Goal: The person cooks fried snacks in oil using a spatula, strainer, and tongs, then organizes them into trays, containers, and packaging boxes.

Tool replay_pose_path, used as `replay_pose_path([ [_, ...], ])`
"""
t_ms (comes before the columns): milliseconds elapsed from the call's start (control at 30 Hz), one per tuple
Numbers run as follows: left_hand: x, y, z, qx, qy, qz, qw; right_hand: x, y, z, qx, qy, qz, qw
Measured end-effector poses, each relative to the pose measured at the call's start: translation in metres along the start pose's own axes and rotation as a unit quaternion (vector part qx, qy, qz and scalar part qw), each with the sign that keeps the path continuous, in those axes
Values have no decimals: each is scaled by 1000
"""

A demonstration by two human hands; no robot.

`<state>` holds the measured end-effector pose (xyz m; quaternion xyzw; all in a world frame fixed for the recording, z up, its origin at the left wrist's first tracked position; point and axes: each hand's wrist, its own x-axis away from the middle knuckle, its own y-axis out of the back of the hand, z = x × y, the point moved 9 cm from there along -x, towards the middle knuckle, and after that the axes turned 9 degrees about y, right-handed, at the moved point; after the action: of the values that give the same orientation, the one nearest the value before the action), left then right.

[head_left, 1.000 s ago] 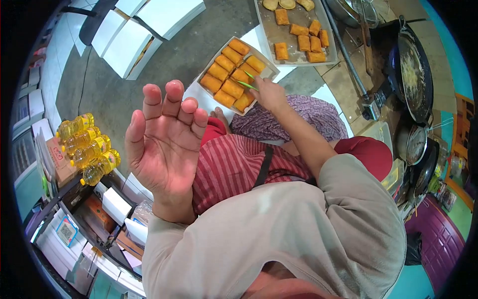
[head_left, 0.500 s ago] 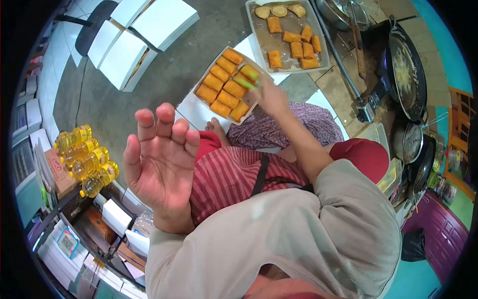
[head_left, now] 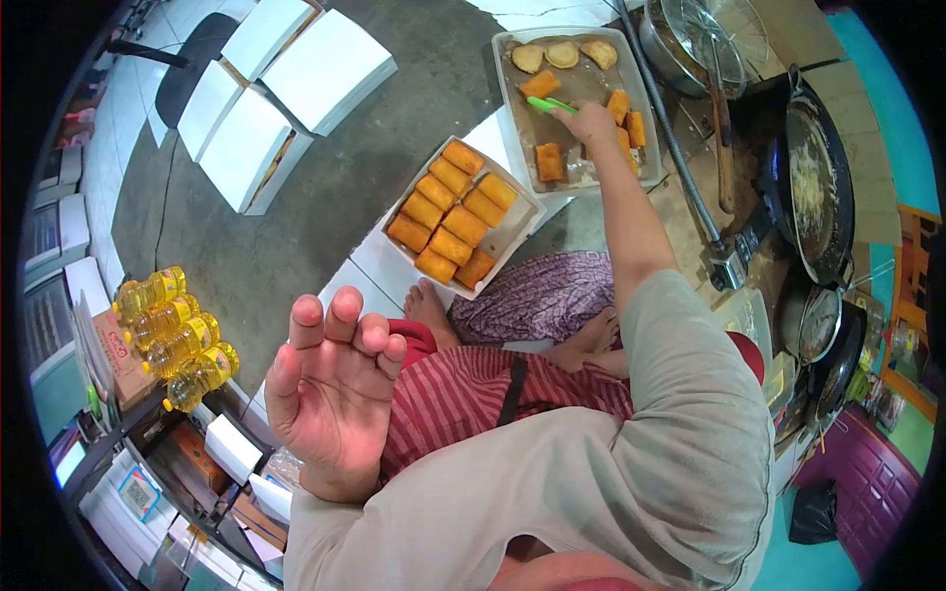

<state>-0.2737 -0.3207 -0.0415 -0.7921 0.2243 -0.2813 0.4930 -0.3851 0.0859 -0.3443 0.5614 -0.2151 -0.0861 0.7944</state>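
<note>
My right hand (head_left: 591,128) grips green tongs (head_left: 548,104) over a shallow tray (head_left: 645,74). Golden fried rolls (head_left: 550,162) and several half-moon pastries (head_left: 562,54) lie in that tray; my hand and forearm partly hide the rolls around them. Left of it, an open white box (head_left: 524,219) holds rows of golden rolls (head_left: 449,244), with bare space along its right side. Palm up and holding nothing, my left hand (head_left: 340,399) hovers near my lap, its fingers loosely curled and apart.
Stacked white boxes (head_left: 325,69) stand at the upper left. Several bottles of yellow oil (head_left: 187,340) are lower left. On the right are a large black wok (head_left: 818,187) of oil, a metal hose (head_left: 680,148) and a strainer with a wooden handle (head_left: 723,148).
My right hand has moved with the tongs from the box up and right to the tray. Fewer rolls show in the tray. My left hand has shifted slightly down.
</note>
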Motion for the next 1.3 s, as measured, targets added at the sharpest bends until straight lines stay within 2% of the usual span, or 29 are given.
replay_pose_path([
  [67,-2,1,-1,-8,-4,-13,1000,14,19,22,43,73,-4,996],
  [167,-7,3,1,-20,1,-25,999,26,51,41,120,121,-53,984],
  [267,-8,2,4,-25,14,-33,999,12,46,46,106,124,-62,985],
  [367,-9,1,5,-27,13,-27,999,-10,29,60,162,153,-60,973],
  [467,-7,1,4,-30,6,-24,999,-32,5,56,139,186,-68,970],
  [567,-5,2,0,-27,-1,-18,999,-37,0,20,-16,93,-76,993],
  [600,-5,2,-1,-23,-4,-14,1000,-37,-17,1,-159,48,-21,986],
  [633,-5,2,-2,-21,-5,-6,1000,-33,-35,-13,-296,1,34,955],
  [667,-5,1,-2,-18,-5,1,1000,-27,-55,-22,-425,-48,89,899],
  [767,-2,-1,0,-14,-3,19,1000,32,-35,-9,-515,-67,112,847],
  [867,4,-2,1,-9,-1,46,999,83,-19,16,-506,-27,146,850],
  [1000,9,-8,1,10,1,89,996,136,-53,34,-434,-23,245,867],
  [1100,14,-10,1,20,2,103,995,155,-68,57,-369,82,164,911],
  [1167,18,-9,-1,25,-3,106,994,172,-50,83,-177,147,48,972],
  [1200,19,-9,-2,28,-6,106,994,184,-41,100,-76,176,-10,981],
  [1300,23,-9,-4,35,-8,109,993,210,-38,132,-1,176,-17,984],
])
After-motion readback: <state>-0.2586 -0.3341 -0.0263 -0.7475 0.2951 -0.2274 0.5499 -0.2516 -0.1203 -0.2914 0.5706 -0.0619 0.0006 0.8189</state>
